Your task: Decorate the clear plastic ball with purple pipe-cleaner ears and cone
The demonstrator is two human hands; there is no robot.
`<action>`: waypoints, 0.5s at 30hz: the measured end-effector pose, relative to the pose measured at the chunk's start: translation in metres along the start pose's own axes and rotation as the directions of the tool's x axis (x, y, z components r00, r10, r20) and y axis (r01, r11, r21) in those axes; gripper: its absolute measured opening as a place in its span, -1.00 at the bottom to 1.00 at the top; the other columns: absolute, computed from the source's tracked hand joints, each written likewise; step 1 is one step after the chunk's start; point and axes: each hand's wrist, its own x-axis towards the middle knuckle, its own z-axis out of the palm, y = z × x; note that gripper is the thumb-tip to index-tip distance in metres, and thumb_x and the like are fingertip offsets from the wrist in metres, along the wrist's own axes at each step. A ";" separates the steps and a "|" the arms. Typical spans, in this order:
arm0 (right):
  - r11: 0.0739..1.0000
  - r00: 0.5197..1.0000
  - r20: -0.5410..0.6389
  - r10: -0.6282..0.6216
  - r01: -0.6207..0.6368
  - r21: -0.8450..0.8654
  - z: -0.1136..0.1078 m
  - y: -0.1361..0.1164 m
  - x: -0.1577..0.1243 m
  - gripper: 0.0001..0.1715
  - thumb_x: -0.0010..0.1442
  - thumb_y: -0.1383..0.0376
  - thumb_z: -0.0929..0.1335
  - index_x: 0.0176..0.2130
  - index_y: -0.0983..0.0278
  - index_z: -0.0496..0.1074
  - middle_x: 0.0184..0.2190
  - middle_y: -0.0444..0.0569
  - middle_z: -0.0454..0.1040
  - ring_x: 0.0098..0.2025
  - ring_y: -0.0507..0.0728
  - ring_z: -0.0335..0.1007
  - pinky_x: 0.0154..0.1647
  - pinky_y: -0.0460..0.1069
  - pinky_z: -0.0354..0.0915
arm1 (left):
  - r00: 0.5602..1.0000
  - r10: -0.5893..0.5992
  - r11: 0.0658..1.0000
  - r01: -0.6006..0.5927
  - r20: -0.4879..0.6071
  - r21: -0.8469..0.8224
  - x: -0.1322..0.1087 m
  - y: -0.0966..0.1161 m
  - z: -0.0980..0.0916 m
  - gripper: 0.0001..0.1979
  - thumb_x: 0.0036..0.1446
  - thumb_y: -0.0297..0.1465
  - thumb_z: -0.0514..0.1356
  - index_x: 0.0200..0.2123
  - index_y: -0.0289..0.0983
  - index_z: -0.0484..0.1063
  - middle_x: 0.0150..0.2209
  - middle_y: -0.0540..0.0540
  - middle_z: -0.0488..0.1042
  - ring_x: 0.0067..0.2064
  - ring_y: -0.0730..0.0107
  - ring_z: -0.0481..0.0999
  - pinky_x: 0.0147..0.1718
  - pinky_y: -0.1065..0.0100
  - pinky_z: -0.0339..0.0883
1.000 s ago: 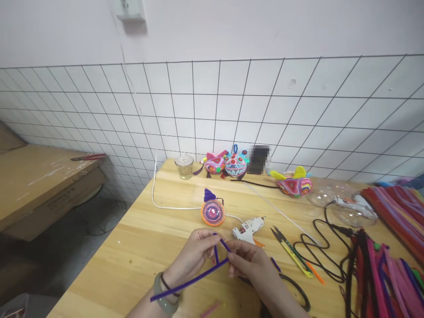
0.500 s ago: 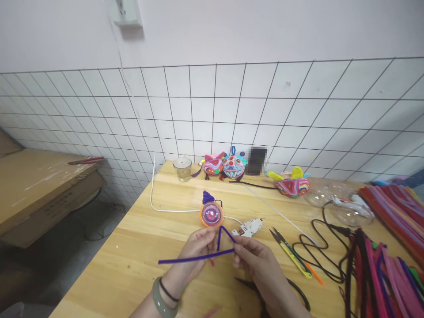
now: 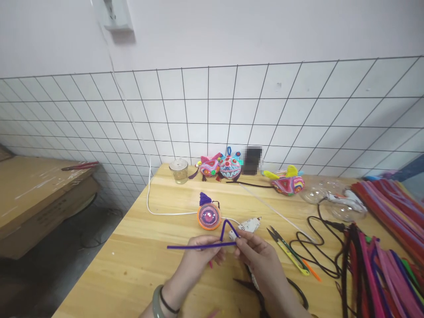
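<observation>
A purple pipe cleaner (image 3: 195,246) is bent into a triangle at its right end, with a long straight tail running left. My left hand (image 3: 203,254) pinches it near the triangle's left corner. At the right corner, my right hand (image 3: 255,251) grips it between thumb and fingers. Just beyond my hands lies a round orange-rimmed piece (image 3: 209,216) with a purple spiral centre, and a purple ridged triangle (image 3: 205,199) sits at its top. A white glue gun (image 3: 250,225) rests behind my right hand.
Green-and-yellow snips (image 3: 288,251) and an orange stick lie to the right, near a tangled black cable (image 3: 313,247). Bundles of coloured pipe cleaners (image 3: 387,269) fill the right side. Along the wall stand a glass cup (image 3: 179,171), colourful fish-like ornaments (image 3: 230,167) and clear plastic shells (image 3: 346,212).
My left hand has turned and shifted slightly right along the pipe cleaner. The straight tail now lies more level, and the view has shifted a little.
</observation>
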 end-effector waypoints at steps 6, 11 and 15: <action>0.997 0.997 -0.033 -0.072 0.071 -0.028 0.006 0.002 -0.004 -0.56 -0.18 0.20 0.53 -0.26 0.30 0.47 -0.61 -0.18 0.44 -0.57 0.00 0.37 -0.50 -0.09 0.31 | 1.000 -0.021 0.995 0.022 0.014 -0.095 -0.002 -0.002 0.006 -0.70 -0.16 -0.19 0.33 -0.52 -0.35 0.54 -0.59 -0.10 0.51 -0.57 0.43 0.42 -0.56 0.42 0.26; 0.992 0.992 -0.042 -0.117 0.115 -0.054 0.007 0.002 -0.004 -0.56 -0.18 0.19 0.53 -0.27 0.29 0.47 -0.62 -0.18 0.43 -0.57 0.01 0.37 -0.50 -0.08 0.33 | 1.000 -0.022 0.985 0.025 0.020 -0.171 -0.001 -0.004 0.006 -0.76 -0.16 -0.24 0.35 -0.51 -0.34 0.55 -0.50 -0.11 0.54 -0.52 0.45 0.44 -0.51 0.44 0.28; 0.984 0.986 -0.054 -0.159 0.154 -0.088 0.009 0.000 -0.005 -0.57 -0.20 0.18 0.53 -0.30 0.29 0.47 -0.64 -0.19 0.42 -0.58 0.02 0.37 -0.51 -0.08 0.33 | 1.000 -0.001 0.985 0.006 0.030 -0.175 -0.001 -0.004 0.006 -0.77 -0.15 -0.25 0.35 -0.49 -0.33 0.56 -0.51 -0.12 0.55 -0.52 0.44 0.45 -0.52 0.44 0.27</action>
